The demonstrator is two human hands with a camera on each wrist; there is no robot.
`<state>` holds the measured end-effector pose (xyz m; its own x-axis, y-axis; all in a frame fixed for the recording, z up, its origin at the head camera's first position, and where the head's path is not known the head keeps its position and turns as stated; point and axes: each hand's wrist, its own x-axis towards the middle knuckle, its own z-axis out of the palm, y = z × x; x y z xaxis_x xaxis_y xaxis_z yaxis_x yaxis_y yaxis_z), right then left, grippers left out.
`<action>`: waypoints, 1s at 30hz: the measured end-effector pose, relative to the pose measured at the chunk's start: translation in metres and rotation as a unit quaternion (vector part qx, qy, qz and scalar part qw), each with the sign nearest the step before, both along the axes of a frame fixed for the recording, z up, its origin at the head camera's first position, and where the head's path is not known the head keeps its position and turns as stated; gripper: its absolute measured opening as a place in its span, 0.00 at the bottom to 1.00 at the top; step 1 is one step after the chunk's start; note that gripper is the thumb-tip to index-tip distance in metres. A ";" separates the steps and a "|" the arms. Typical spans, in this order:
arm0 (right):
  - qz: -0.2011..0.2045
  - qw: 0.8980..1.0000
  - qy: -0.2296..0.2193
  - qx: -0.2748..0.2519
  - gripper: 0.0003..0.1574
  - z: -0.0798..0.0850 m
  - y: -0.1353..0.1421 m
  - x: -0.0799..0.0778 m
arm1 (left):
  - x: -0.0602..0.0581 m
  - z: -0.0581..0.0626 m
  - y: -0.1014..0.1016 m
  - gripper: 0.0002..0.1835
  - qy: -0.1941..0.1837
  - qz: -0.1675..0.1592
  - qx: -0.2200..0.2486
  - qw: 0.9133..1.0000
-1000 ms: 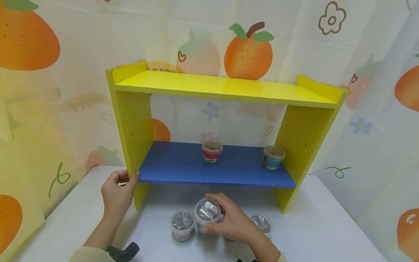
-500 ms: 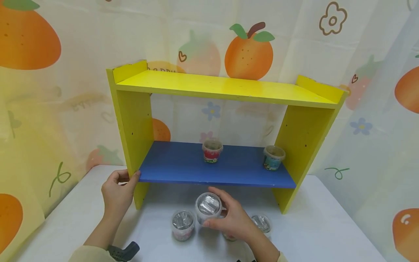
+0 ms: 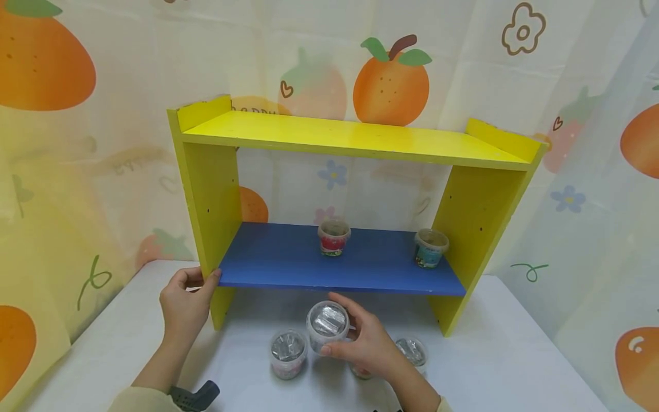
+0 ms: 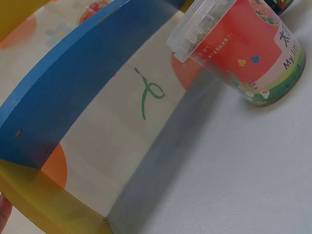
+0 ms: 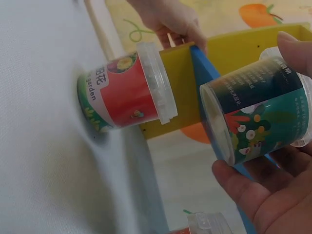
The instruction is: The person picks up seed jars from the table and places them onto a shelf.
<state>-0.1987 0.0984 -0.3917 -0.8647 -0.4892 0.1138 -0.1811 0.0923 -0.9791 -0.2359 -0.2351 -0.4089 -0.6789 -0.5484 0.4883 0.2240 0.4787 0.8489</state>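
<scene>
My right hand (image 3: 362, 342) grips a clear plastic planting cup (image 3: 328, 326) with silvery foil showing in its top. In the right wrist view, this planting cup has a dark teal label (image 5: 268, 119) with printed vegetables, and it is off the table. My left hand (image 3: 185, 306) holds the front edge of the shelf unit's yellow left side panel (image 3: 213, 212), thumb by the blue shelf's corner. Just left of the held cup, a red-labelled planting cup (image 3: 287, 355) stands on the table. Partly hidden by my right hand and forearm are two more cups, including a foil-topped one (image 3: 412, 350).
On the blue shelf (image 3: 288, 257) stand a red-labelled cup (image 3: 332, 237) near the middle and a blue-labelled cup (image 3: 430, 249) at the right. Above it runs the yellow top board (image 3: 350, 134). A fruit-print curtain (image 3: 319, 63) hangs behind the white table (image 3: 509, 343).
My right hand has lifted the held planting cup a little upward and toward the shelf, slowing to small movement in the last half second. The left hand stays on the side panel.
</scene>
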 end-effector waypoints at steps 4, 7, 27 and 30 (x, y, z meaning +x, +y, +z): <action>-0.002 1.000 -0.011 -0.006 0.54 0.001 -0.001 0.000 | 0.000 0.000 0.000 0.16 0.002 -0.001 0.002 1.000; -0.002 1.000 -0.020 -0.012 0.54 0.002 -0.001 0.000 | 0.000 0.000 0.000 0.16 0.004 -0.003 0.004 1.000; -0.006 0.998 -0.001 -0.061 0.47 -0.001 -0.005 0.001 | 0.000 -0.001 -0.002 0.15 0.008 -0.002 0.006 1.000; -0.009 0.998 0.005 -0.063 0.45 -0.001 -0.005 0.001 | -0.001 -0.001 -0.001 0.15 0.008 0.000 0.008 1.000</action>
<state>-0.1975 0.0930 -0.3929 -0.8715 -0.4552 0.1826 -0.1907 -0.0285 -0.9812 -0.2371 -0.2356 -0.4098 -0.6706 -0.5566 0.4904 0.2373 0.4653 0.8527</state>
